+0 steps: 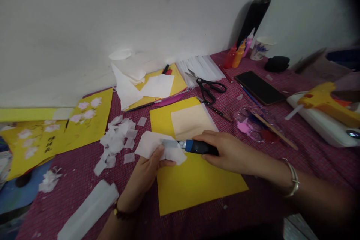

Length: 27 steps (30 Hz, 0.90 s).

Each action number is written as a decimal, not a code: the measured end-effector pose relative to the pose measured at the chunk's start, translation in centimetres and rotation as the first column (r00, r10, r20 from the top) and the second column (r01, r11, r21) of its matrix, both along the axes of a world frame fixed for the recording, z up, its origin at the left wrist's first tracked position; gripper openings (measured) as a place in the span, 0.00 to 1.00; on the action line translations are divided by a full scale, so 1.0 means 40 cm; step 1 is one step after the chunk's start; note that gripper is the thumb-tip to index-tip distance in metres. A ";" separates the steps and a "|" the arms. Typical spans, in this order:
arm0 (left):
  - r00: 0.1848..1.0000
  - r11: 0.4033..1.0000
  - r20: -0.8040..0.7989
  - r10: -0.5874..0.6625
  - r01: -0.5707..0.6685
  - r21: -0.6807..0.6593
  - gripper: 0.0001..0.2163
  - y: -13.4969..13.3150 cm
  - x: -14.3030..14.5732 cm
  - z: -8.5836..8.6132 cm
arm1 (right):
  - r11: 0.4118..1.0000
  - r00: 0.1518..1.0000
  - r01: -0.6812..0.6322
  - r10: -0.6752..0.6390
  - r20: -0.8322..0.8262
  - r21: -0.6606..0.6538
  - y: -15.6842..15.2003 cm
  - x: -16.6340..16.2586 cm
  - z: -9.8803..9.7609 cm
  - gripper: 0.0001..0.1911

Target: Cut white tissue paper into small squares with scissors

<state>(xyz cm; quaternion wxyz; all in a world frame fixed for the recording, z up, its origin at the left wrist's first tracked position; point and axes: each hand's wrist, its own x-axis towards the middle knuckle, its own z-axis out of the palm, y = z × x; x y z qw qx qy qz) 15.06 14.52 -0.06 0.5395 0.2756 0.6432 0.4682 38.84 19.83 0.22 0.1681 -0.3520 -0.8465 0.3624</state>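
My left hand [153, 163] pinches a sheet of white paper [150, 144] between thumb and fingers, above a yellow sheet [197, 183]. Gripped in my right hand [222, 148] is a black-handled tool [201, 147] with a blue collar and a metal tip, which looks like a utility knife. Its tip points left and meets the right side of the white paper; the exact contact is too blurred to tell. Beneath and behind lies a cream paper piece [194, 120] on the yellow sheet. Small white paper squares [119, 138] lie heaped left of my hands.
Black scissors [209, 88], a phone [260, 87] and a paint palette [250, 125] lie behind and right. A yellow glue gun [323, 99] rests on a white case [312, 120]. Folded white paper [88, 210] lies front left, near yellow flower pictures [90, 120]. A dark bottle [254, 17] stands by the wall.
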 end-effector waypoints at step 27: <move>0.966 0.991 0.220 0.135 -0.135 -0.017 0.11 0.007 -0.017 -0.004 | 1.000 0.998 0.022 -0.022 -0.053 0.005 0.012 0.006 -0.008 0.24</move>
